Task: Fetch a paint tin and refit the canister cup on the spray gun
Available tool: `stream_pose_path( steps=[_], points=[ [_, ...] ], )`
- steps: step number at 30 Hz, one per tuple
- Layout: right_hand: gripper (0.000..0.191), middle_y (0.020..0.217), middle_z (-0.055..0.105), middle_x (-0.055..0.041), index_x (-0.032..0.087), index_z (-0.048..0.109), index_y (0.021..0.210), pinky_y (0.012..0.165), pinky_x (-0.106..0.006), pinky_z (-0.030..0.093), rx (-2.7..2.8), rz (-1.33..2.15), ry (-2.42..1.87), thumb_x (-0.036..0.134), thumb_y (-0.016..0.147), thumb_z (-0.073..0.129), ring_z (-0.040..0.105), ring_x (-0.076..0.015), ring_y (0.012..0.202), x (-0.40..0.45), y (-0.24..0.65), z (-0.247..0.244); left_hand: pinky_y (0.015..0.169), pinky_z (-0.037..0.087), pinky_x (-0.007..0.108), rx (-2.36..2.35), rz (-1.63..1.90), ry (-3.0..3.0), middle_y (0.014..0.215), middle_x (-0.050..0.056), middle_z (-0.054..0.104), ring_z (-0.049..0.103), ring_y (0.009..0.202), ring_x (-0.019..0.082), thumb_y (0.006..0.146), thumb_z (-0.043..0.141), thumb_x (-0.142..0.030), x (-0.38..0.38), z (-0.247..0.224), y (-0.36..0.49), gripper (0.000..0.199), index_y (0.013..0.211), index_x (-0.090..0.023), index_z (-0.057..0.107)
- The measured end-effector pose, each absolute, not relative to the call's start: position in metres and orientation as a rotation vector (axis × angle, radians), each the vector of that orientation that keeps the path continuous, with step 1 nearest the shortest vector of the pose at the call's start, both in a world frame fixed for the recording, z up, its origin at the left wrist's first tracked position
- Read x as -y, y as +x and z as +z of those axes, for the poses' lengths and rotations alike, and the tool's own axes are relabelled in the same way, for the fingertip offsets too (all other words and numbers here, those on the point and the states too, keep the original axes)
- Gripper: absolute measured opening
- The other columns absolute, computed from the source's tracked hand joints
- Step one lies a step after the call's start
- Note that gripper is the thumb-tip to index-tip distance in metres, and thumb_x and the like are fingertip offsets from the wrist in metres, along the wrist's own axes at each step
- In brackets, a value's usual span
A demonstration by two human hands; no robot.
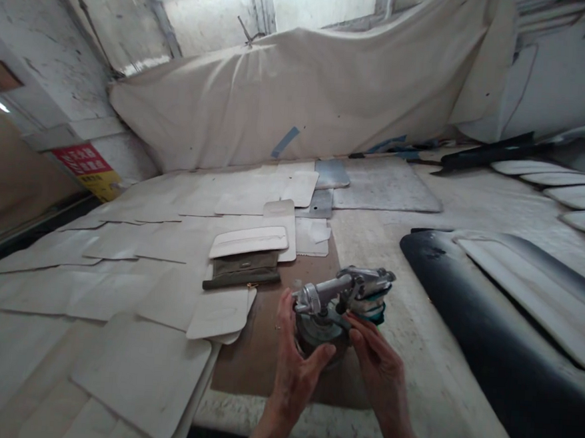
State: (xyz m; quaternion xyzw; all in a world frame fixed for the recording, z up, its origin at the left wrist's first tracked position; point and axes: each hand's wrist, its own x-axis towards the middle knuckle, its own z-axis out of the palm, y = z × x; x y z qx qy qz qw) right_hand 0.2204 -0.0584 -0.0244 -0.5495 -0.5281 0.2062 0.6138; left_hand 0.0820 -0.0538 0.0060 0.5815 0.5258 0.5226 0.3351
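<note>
Between your left hand (292, 372) and right hand (380, 358) is a spray gun (326, 293), over a board (246, 372); sheets (149, 362) lie left, a pouch (243, 263) ahead-left, probably a cover (455, 324) right.

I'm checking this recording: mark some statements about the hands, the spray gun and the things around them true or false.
1. The left hand is at the cup of the silver metal spray gun. True.
2. The right hand lies flat on the long dark-edged pad. False: its fingers are at the spray gun.
3. A flat brown sheet lies beneath the spray gun. True.
4. The red and yellow rectangular sign is at the picture's right edge. False: it is on the left side.
5. The dark olive fabric piece lies left of the spray gun in the picture. True.
</note>
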Motion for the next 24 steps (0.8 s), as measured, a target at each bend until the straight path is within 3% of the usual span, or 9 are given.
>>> stream_pose_path(
  steps=[2,6,10,15,19,24],
  points=[
    [0.019,0.101,0.073,-0.0048,0.025,0.074,0.095,0.077,-0.029,0.059,1.202,0.467,-1.272,0.033,0.089,0.057,0.070,-0.0207,0.095,0.060,0.220,-0.025,0.113,0.026,0.052,-1.321,1.386,1.843,0.149,0.014,0.035,0.025,0.142,0.035,0.076,0.073,-0.034,0.053,0.006,0.073,0.066,0.135,-0.024,0.043],
    [0.021,0.107,0.071,-0.0056,0.024,0.071,0.107,0.078,-0.028,0.057,1.256,0.357,-1.300,0.026,0.091,0.056,0.068,-0.0196,0.096,0.065,0.217,-0.022,0.106,0.039,0.050,-1.288,1.151,2.250,0.121,0.015,0.060,0.050,0.123,0.033,0.080,0.069,-0.035,0.045,0.013,0.059,0.050,0.125,-0.021,0.054],
    [0.028,0.113,0.065,-0.0059,0.025,0.064,0.116,0.080,-0.027,0.054,1.386,0.177,-1.248,0.015,0.093,0.052,0.064,-0.0165,0.100,0.067,0.219,-0.017,0.100,0.044,0.051,-1.300,1.046,2.347,0.114,0.015,0.062,0.057,0.109,0.031,0.080,0.067,-0.047,0.037,0.019,0.055,0.051,0.119,-0.017,0.056],
    [0.031,0.107,0.062,-0.0041,0.024,0.061,0.117,0.087,-0.026,0.047,1.477,0.190,-1.077,0.007,0.093,0.051,0.056,-0.0146,0.103,0.059,0.225,-0.018,0.094,0.048,0.045,-1.209,0.962,2.569,0.108,0.013,0.062,0.056,0.108,0.027,0.091,0.053,-0.036,0.037,0.020,0.057,0.031,0.116,-0.018,0.055],
    [0.034,0.107,0.060,-0.0033,0.024,0.059,0.118,0.090,-0.028,0.045,1.451,0.231,-1.023,0.004,0.092,0.051,0.051,-0.0157,0.107,0.056,0.229,-0.027,0.089,0.049,0.045,-1.171,0.799,2.760,0.112,0.014,0.061,0.057,0.108,0.028,0.094,0.045,-0.027,0.035,0.027,0.061,0.038,0.131,-0.020,0.045],
    [0.043,0.111,0.058,-0.0046,0.023,0.056,0.125,0.089,-0.026,0.047,1.386,0.260,-0.985,-0.001,0.090,0.050,0.051,-0.0155,0.108,0.053,0.224,-0.036,0.091,0.047,0.050,-1.159,0.580,2.886,0.120,0.016,0.060,0.055,0.112,0.032,0.095,0.044,-0.032,0.027,0.027,0.068,0.047,0.140,-0.024,0.038]
  ],
)
